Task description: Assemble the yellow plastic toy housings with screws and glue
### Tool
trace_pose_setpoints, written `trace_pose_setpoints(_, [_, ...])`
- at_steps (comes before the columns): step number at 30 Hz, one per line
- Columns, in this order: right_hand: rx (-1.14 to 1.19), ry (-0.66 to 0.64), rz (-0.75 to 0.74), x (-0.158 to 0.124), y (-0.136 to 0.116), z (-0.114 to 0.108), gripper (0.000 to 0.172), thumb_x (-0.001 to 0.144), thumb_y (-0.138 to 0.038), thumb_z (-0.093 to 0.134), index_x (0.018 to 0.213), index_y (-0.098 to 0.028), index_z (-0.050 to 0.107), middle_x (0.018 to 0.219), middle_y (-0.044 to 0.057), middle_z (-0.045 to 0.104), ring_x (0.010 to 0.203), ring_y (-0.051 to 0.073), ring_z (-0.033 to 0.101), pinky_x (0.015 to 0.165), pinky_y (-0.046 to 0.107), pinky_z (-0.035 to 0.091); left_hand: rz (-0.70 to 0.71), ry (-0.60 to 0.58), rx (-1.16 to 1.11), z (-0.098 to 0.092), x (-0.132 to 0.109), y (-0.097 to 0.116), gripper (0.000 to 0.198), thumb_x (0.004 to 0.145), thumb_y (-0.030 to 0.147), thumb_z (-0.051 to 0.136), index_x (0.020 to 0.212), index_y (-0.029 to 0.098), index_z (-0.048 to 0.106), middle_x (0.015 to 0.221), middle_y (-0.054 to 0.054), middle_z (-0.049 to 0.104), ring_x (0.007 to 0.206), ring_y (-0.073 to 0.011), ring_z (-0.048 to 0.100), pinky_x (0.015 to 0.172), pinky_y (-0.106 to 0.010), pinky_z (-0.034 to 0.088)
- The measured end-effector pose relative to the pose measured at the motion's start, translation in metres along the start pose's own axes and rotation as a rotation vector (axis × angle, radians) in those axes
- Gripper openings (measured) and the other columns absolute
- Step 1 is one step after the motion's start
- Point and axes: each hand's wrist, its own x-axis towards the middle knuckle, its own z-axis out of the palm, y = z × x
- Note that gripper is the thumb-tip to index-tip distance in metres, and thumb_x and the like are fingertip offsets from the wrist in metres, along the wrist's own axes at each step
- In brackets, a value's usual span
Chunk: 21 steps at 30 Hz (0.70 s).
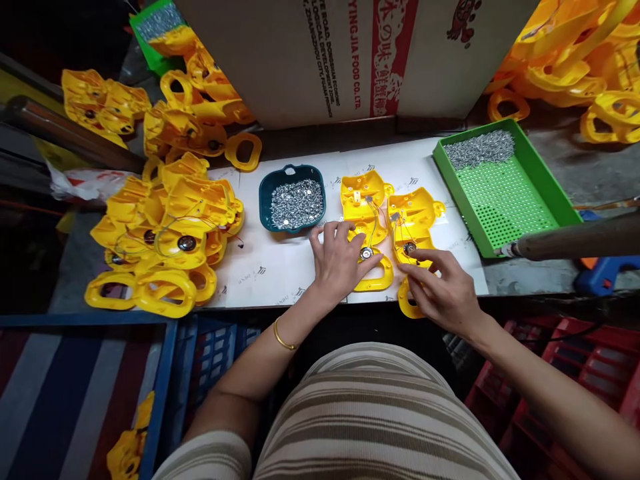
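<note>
Two yellow plastic shells lie side by side with their hollow insides up, each with wires, a round speaker and a loop handle. My left hand (336, 261) rests at the lower left of the left shell (364, 193), fingers spread, thumb reaching across by its speaker (367, 253). Over the lower part of the right shell (414, 208) is my right hand (443, 290), index finger and thumb drawn close together beside the speaker (409, 249). Anything between those fingertips is too small to make out. The right hand partly hides that shell's handle (407, 303).
A dark teal tub (265, 200) of small metal screws stands left of the shells. At right is a green perforated tray (530, 200) with more screws. Yellow shells (175, 227) pile up at left. A large carton (340, 60) stands behind; a blue-handled tool (603, 273) lies far right.
</note>
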Motion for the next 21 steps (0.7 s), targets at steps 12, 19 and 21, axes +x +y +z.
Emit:
trace_pose_setpoints(12, [0.096,0.063,0.004,0.005,-0.008,0.009,0.027,0.084,-0.011,0.054,0.107,-0.022,0.064,0.104,0.012,0.062,0.095,0.021,0.060,0.076,0.036,0.056,-0.051,-0.064,-0.346,-0.001,0.016,0.006,0.013,0.083,0.037,0.066,0.086,0.027,0.072,0.095,-0.003,0.066,0.103,-0.0231,0.051,0.091,-0.042,0.035])
trace_pose_setpoints(19, [0.518,0.127,0.375,0.030,-0.024,0.009,0.021,0.090,-0.021,0.055,0.109,-0.021,0.065,0.100,0.007,0.069,0.085,0.016,0.068,0.073,0.029,0.058,-0.289,-0.120,-1.434,0.000,0.017,-0.002,0.026,0.073,0.038,0.074,0.080,0.015,0.065,0.077,0.000,0.065,0.067,-0.0090,0.056,0.065,-0.021,0.045])
trace_pose_setpoints(21, [0.576,0.133,0.401,0.038,-0.027,0.012,0.020,0.089,-0.025,0.058,0.107,-0.021,0.066,0.100,0.006,0.069,0.080,0.014,0.068,0.070,0.028,0.058,-0.401,-0.138,-1.619,0.001,0.016,-0.003,0.032,0.066,0.039,0.080,0.079,0.014,0.065,0.073,0.002,0.063,0.061,-0.0055,0.053,0.059,-0.017,0.042])
